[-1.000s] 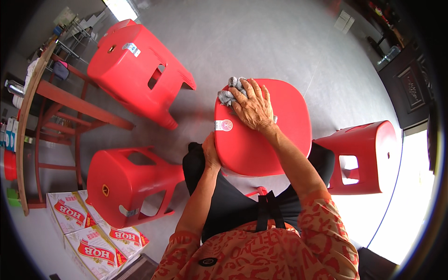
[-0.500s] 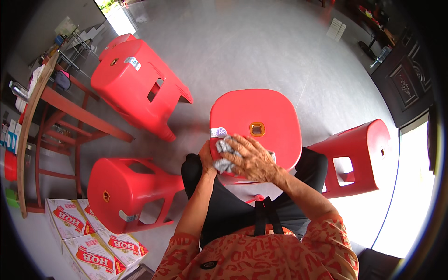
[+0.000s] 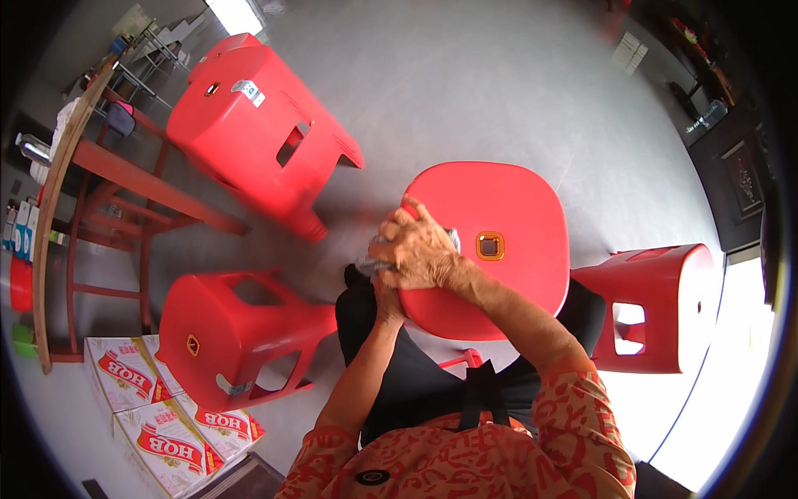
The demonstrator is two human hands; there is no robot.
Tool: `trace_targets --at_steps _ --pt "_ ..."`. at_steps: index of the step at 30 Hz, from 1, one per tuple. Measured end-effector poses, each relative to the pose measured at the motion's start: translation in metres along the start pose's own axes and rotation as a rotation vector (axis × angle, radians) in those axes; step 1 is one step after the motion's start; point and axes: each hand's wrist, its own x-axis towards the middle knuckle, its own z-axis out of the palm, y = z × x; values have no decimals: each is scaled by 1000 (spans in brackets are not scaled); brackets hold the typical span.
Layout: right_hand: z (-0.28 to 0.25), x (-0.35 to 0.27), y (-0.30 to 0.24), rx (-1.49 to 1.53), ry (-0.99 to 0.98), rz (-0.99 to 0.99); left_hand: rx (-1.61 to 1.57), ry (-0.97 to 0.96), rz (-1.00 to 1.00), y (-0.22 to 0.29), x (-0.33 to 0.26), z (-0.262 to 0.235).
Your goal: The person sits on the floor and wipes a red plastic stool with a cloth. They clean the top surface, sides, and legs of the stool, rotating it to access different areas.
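Observation:
A red plastic stool with a gold-rimmed square at the middle of its seat stands in front of me, between my knees. At the left edge of its seat, my right hand presses a crumpled grey cloth, with its fingers bent over the rim. Bits of the cloth show at the side of the hand. Just below, my left hand is against the stool's left side. Its fingers are hidden behind the right hand and the cloth.
Stacked red stools lean at the far left. Another red stool lies at the near left and one at the right. White-and-red cartons sit at the lower left. A wooden table runs along the left.
My right hand has moved left with the cloth, from the near-left corner of the seat to its left edge. The view has shifted, and the stool's sticker is now covered.

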Motion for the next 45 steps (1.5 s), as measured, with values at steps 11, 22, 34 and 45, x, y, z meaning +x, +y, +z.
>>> trace_targets --at_steps 11,22,34,45 --pt "-12 11 82 -249 176 438 -529 59 -473 16 3 2" --pt "-43 -105 78 -338 252 483 -486 81 -436 -6 5 10" --pt "-51 -155 -26 -100 -9 253 -333 55 -320 -4 5 6" --pt "-29 -62 58 -264 137 391 -270 52 -238 -10 0 9"
